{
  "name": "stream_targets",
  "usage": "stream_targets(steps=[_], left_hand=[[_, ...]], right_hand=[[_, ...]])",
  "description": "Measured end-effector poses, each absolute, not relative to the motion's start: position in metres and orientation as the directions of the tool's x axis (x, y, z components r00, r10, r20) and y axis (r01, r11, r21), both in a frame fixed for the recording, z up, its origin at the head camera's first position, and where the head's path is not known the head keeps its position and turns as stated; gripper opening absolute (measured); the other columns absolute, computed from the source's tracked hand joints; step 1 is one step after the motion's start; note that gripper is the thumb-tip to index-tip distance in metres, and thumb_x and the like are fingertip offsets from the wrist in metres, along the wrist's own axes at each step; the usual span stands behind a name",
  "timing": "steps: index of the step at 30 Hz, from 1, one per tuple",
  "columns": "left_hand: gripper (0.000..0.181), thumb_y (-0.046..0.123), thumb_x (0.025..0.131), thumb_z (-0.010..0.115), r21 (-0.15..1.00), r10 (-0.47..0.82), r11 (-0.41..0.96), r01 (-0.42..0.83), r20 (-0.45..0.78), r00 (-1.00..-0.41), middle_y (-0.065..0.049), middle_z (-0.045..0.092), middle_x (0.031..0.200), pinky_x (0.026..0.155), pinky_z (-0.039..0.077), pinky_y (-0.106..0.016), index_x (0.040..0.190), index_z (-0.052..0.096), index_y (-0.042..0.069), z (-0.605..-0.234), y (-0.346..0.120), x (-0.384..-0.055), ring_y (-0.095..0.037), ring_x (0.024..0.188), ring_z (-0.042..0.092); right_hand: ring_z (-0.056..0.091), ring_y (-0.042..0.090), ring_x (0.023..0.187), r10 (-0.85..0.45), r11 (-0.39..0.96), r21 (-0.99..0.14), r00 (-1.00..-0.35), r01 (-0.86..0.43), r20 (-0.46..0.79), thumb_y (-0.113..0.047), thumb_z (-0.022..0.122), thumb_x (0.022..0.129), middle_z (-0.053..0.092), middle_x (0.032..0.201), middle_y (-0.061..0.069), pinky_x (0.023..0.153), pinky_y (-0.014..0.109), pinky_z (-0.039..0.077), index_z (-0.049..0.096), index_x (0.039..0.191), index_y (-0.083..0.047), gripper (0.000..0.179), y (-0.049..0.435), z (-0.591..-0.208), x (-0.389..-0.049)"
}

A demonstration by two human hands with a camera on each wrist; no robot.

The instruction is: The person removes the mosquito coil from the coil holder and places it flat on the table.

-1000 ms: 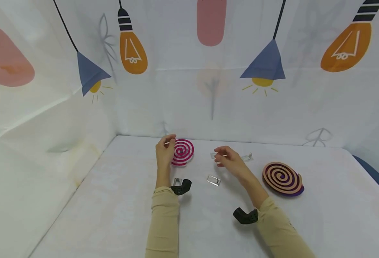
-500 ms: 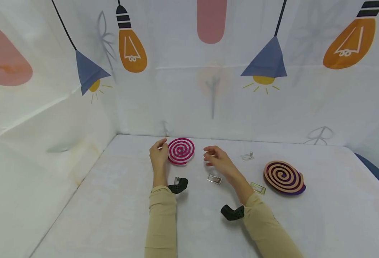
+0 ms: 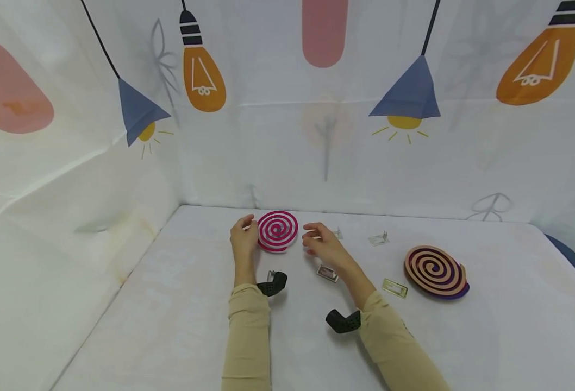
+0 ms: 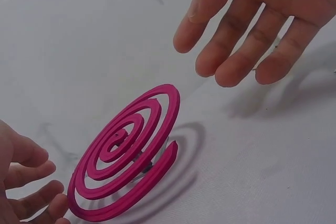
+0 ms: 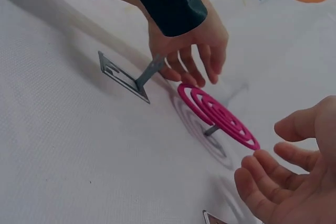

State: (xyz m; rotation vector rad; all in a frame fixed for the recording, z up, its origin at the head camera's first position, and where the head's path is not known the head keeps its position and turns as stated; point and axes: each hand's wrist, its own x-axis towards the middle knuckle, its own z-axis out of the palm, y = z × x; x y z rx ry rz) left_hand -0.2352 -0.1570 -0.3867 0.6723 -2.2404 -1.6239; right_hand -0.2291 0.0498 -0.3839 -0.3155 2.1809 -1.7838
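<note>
A pink mosquito coil (image 3: 277,231) stands level above the table, propped on a small metal stand (image 5: 211,129) under its centre. My left hand (image 3: 244,239) is at the coil's left edge, fingers loosely bent. In the left wrist view its fingertips (image 4: 59,203) come right up to the rim; whether they touch it I cannot tell. To the coil's right, my right hand (image 3: 325,245) hovers with relaxed, spread fingers and holds nothing. The right wrist view shows a gap between those fingers (image 5: 252,174) and the coil.
A stack of brown and purple coils (image 3: 436,271) lies at the right. Several thin metal stands are scattered about: a silver one (image 3: 327,273), a gold one (image 3: 395,288), and another silver one (image 3: 379,239) farther back. A printed cloth (image 3: 277,157) hangs behind the table.
My right hand has moved left towards the pink coil, uncovering the gold stand. My left hand has shifted slightly left, off the coil's edge. The coil stays in place.
</note>
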Motion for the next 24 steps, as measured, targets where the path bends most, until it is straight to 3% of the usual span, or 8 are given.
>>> stream_targets(steps=[10, 19, 24], left_hand=[[0.038, 0.023, 0.093, 0.051, 0.930, -0.490, 0.281, -0.237, -0.074, -0.869, -0.013, 0.056, 0.131, 0.098, 0.046, -0.041, 0.129, 0.056, 0.010, -0.385, -0.156, -0.234, -0.030, 0.118, 0.055], [0.042, 0.025, 0.093, 0.050, 0.911, -0.456, 0.318, -0.261, -0.094, -0.885, -0.015, 0.054, 0.131, 0.103, 0.041, -0.043, 0.132, 0.054, 0.009, -0.383, -0.160, -0.231, -0.030, 0.121, 0.053], [0.043, 0.025, 0.094, 0.050, 0.905, -0.425, 0.325, -0.274, -0.119, -0.897, -0.016, 0.054, 0.131, 0.104, 0.039, -0.043, 0.133, 0.052, 0.007, -0.381, -0.157, -0.231, -0.030, 0.123, 0.051]], right_hand=[[0.056, 0.033, 0.114, -0.402, 0.224, -0.975, -0.911, 0.002, -0.094, -0.012, 0.051, 0.095, 0.051, 0.128, 0.023, 0.089, 0.037, 0.052, 0.035, 0.141, -0.001, 0.050, 0.047, -0.389, -0.234], [0.060, 0.026, 0.108, -0.412, 0.289, -0.957, -0.901, 0.015, -0.139, -0.017, 0.055, 0.093, 0.055, 0.128, 0.015, 0.090, 0.038, 0.051, 0.033, 0.144, -0.009, 0.057, 0.041, -0.390, -0.234], [0.060, 0.028, 0.108, -0.422, 0.289, -0.957, -0.898, -0.005, -0.122, -0.015, 0.055, 0.093, 0.055, 0.128, 0.018, 0.090, 0.039, 0.051, 0.033, 0.144, -0.006, 0.056, 0.044, -0.390, -0.233]])
